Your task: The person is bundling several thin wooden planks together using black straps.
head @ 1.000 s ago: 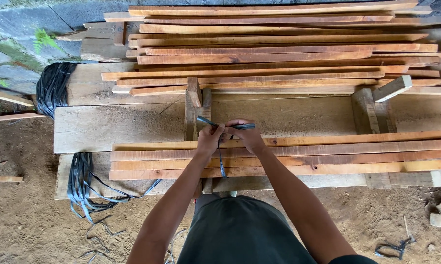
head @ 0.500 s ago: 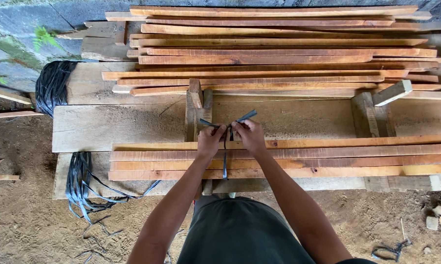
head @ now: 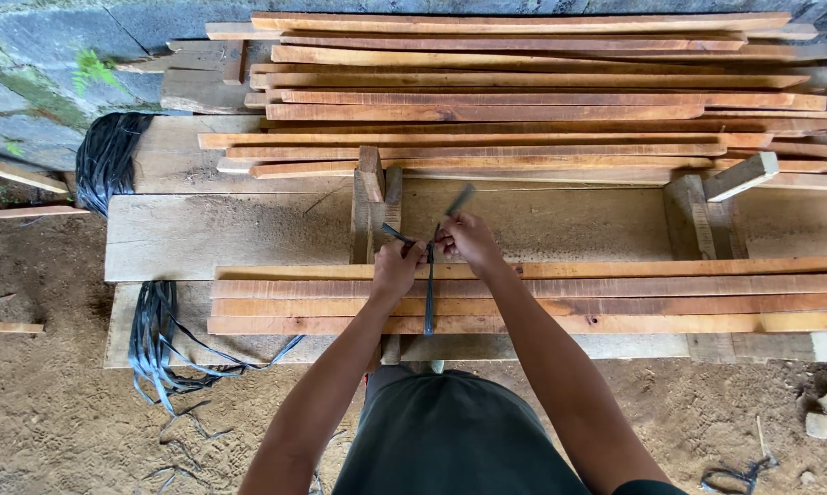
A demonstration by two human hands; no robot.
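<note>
Centre of frame: the left hand (head: 397,268) and right hand (head: 468,240) meet over a bundle of wooden slats (head: 615,295) lying across the lower middle. Each hand is clenched on one end of a dark plastic strap (head: 428,298), which runs vertically over the slats; its free ends stick out above the knuckles. A second slat stack (head: 523,92) fills the upper frame. A coil of straps (head: 106,160) sits at upper left, loose straps (head: 157,344) at lower left on the dirt floor (head: 47,412).

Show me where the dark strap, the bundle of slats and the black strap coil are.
dark strap (head: 428,307), head view, band crossing the slats
bundle of slats (head: 615,298), head view, top face
black strap coil (head: 106,156), head view, middle
</note>
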